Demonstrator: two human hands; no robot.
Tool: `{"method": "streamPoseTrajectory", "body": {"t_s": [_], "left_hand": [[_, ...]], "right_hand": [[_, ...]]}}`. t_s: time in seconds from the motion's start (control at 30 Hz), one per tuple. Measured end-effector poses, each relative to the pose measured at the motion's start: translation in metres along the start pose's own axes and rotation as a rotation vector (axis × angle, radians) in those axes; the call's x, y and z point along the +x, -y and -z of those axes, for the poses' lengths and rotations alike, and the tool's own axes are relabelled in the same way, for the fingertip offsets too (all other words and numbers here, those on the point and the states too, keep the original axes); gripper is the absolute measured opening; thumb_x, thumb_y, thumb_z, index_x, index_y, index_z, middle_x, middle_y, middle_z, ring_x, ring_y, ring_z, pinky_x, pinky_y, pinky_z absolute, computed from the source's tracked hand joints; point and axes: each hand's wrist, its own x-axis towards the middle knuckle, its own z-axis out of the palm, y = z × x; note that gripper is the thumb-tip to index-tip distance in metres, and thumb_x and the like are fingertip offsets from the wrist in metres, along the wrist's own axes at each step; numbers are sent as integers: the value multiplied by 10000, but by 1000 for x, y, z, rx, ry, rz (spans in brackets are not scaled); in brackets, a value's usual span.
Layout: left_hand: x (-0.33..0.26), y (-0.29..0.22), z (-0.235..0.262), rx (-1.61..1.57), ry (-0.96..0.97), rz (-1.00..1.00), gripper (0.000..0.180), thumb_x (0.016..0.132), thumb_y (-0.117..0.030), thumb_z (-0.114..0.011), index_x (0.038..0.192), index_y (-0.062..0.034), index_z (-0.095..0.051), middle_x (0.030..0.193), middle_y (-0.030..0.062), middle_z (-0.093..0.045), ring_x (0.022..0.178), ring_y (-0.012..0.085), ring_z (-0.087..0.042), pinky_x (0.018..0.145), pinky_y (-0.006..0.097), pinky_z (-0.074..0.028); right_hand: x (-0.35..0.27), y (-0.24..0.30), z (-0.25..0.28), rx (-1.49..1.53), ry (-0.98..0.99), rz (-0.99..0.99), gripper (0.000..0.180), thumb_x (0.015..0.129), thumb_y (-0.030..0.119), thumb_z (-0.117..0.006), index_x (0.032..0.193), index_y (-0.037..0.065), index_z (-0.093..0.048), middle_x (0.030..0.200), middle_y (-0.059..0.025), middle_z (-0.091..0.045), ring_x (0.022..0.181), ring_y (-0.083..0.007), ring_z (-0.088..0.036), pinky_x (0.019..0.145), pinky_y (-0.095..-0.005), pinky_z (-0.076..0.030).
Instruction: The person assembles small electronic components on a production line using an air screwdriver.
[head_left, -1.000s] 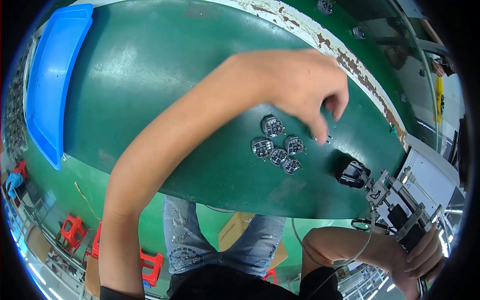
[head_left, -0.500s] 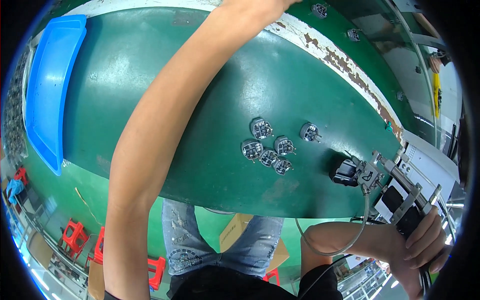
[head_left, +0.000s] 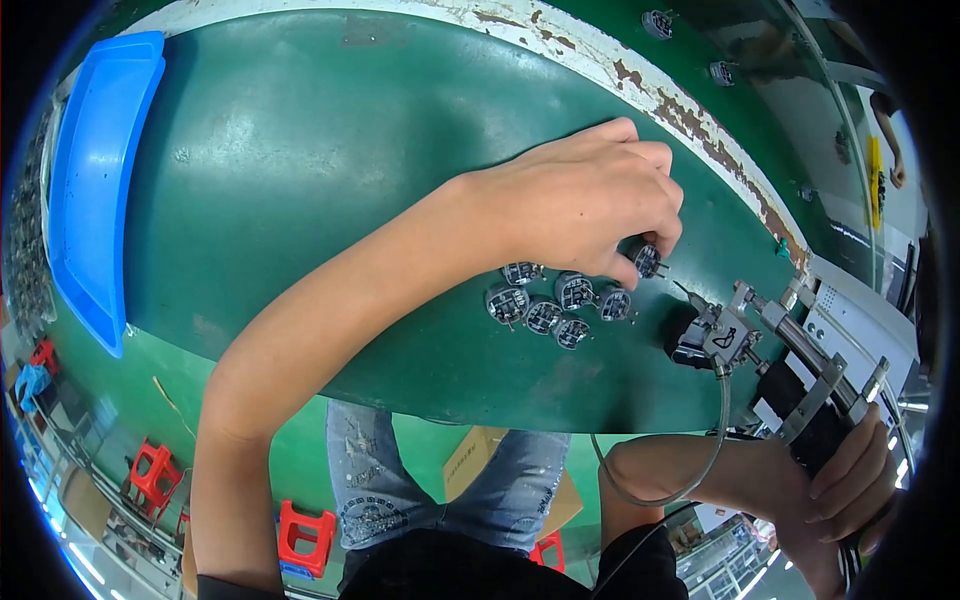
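Note:
My left hand [head_left: 600,195] reaches across the green table with thumb and fingers pinched on a round grey circuit module [head_left: 648,261] that has metal pins. Just below the thumb sits another such module [head_left: 615,303]. Several more modules, one of them a round module [head_left: 507,303], stand clustered left of it, one partly covered by the hand. At the lower right, my right hand [head_left: 852,485] is wrapped round the black grip [head_left: 815,440] of a metal device [head_left: 730,338] with rods and a clear hose. A black block [head_left: 688,338] sits at its left end.
A long blue tray [head_left: 100,190] lies at the far left. Beyond the chipped white edge [head_left: 690,115] runs a green strip with several modules, including a round module [head_left: 657,24]. A white box [head_left: 850,320] stands at right. Red stools [head_left: 305,538] and a cardboard box are below the table.
My left hand has come back from beyond the white edge to the cluster, with a module in its fingers. One more module is now on the table. My right hand keeps its grip.

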Motion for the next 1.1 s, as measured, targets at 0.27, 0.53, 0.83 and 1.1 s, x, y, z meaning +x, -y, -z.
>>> {"method": "streamPoseTrajectory", "body": {"t_s": [0.27,0.53,0.83,1.1], "left_hand": [[-2,-1,1,-32,14,32,281,728,-248,-874,968,-144,-770,987,-52,-679,1039,172,-573,956,344,-401],[-1,-1,0,-46,-6,36,266,726,-239,-875,956,-152,-773,965,-64,-678,1030,157,-571,943,337,-394],[-3,0,1,-56,-1,58,267,728,-227,-873,961,-150,-771,958,-65,-676,1025,153,-569,937,335,-392],[-3,-1,0,-48,-6,55,266,732,-227,-871,962,-144,-768,955,-63,-680,1025,151,-571,937,334,-393]], "right_hand": [[-15,-15,8,169,-119,36,587,844,691,-640,883,117,-526,567,14,-490,403,-100,-453,413,-202,-381],[-15,-29,4,335,-249,69,709,671,801,-795,769,137,-566,493,17,-489,333,-78,-413,419,-136,-304],[9,-19,-10,-70,59,-161,465,1025,552,-516,1026,87,-502,687,-33,-527,508,-156,-509,459,-291,-460],[6,-22,-9,-52,-172,21,476,979,563,-583,970,92,-515,672,-43,-531,500,-152,-500,483,-261,-419]]}}
